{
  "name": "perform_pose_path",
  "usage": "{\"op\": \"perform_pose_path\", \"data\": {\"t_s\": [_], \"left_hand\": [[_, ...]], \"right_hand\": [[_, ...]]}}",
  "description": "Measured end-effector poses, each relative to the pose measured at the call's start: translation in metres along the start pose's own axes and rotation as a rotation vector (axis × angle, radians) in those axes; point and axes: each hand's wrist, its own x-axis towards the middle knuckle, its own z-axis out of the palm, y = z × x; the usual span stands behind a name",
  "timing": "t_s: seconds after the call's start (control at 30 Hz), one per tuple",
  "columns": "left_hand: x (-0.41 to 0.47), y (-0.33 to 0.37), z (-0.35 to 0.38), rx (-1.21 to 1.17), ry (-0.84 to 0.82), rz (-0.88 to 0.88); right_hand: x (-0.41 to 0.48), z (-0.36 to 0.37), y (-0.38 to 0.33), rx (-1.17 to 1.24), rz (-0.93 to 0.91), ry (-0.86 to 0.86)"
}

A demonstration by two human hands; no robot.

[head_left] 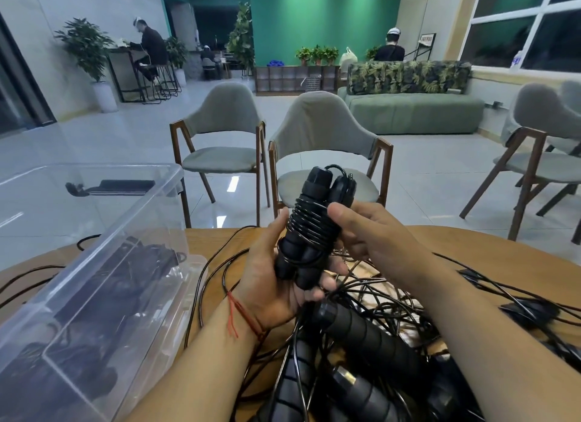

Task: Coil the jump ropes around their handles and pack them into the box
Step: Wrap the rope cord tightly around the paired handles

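The left grip (276,283) is curled round the bottom of a coiled jump rope (311,229) and holds it up, to the right of the clear plastic box (147,207). The black cord is wound tight round its two handles. The right grip (367,229) pinches the top part of the same bundle, thumb on the cord. More coiled ropes (125,273) lie inside the box. Right of the box, a tangled pile of loose ropes (361,327) lies on the wooden surface (471,242).

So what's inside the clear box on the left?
Black coiled jump ropes show through the wall of the clear box. Their number cannot be told: they overlap, and the plastic blurs them.
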Motion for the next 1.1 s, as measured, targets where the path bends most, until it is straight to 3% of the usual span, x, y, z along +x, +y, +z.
{"op": "perform_pose_path", "data": {"t_s": [0.13,0.27,0.57,0.9,1.1], "left_hand": [[0.002,0.000,-0.011,-0.010,-0.229,0.003],[0.002,-0.002,-0.014,-0.007,-0.239,0.046],[0.007,-0.006,-0.015,0.093,0.014,0.245],[0.008,-0.013,-0.017,0.598,0.488,0.496],[0.008,-0.014,-0.019,0.975,0.612,0.647]], "right_hand": [[-0.005,-0.004,-0.004,0.025,-0.001,-0.051],[-0.004,0.000,-0.006,-0.005,-0.024,-0.060],[0.005,-0.003,0.002,-0.263,-0.010,0.209],[0.011,-0.001,0.021,-0.489,0.002,0.206],[0.013,-0.004,0.021,-0.392,0.056,0.299]]}}
